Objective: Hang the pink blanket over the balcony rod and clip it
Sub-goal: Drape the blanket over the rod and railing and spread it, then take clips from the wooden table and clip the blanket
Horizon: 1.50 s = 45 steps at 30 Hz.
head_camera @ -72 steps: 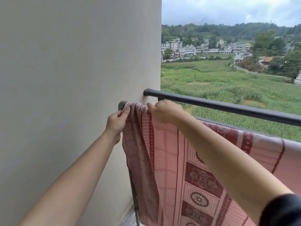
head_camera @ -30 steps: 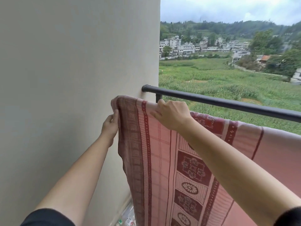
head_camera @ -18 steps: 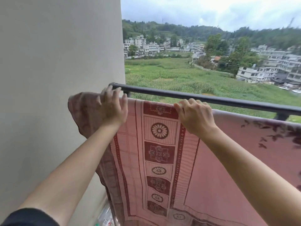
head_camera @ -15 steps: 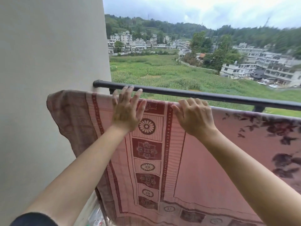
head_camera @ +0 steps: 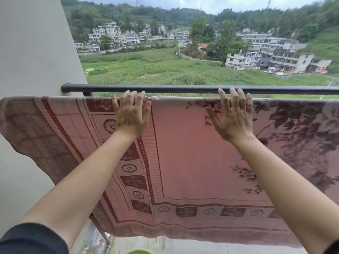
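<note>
The pink blanket (head_camera: 187,154), with dark red patterned borders and a leaf print at the right, hangs spread over a rod that it hides. Its top fold runs just below the dark balcony rail (head_camera: 183,88). My left hand (head_camera: 131,112) lies flat on the blanket near the top fold, fingers spread. My right hand (head_camera: 233,114) rests flat on the top fold further right, fingers apart. Neither hand grips the cloth. No clip is in view.
A plain wall (head_camera: 33,52) stands at the left, where the rail ends. A thin metal pole (head_camera: 104,235) slants down under the blanket's lower left edge. The rim of a green container (head_camera: 139,251) shows at the bottom edge. Beyond the rail lie fields and houses.
The blanket's bunched left end has been spread out toward the wall. Both hands have let go of the cloth, moved right along the top fold and flattened with fingers apart.
</note>
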Each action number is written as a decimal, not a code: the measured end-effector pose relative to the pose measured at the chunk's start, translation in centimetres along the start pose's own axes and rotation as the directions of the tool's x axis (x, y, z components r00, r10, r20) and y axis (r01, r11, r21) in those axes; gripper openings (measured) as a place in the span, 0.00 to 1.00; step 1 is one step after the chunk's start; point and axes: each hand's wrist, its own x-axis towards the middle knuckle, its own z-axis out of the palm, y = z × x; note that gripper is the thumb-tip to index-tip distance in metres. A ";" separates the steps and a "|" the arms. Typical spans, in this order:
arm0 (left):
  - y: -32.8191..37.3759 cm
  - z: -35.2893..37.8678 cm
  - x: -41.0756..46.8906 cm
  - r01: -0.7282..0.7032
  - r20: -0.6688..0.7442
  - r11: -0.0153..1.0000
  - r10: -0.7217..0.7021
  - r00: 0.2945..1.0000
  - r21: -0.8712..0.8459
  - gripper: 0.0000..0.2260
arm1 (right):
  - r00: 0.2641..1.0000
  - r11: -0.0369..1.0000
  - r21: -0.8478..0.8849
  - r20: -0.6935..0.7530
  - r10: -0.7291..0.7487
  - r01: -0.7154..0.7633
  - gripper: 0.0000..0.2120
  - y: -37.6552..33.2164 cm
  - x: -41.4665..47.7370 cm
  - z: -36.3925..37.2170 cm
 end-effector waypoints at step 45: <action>129.7 19.2 -11.2 -0.692 -0.185 0.080 0.936 0.300 -0.717 0.27 | 0.349 0.165 -0.522 -0.276 0.896 -0.837 0.37 96.9 -43.3 -23.6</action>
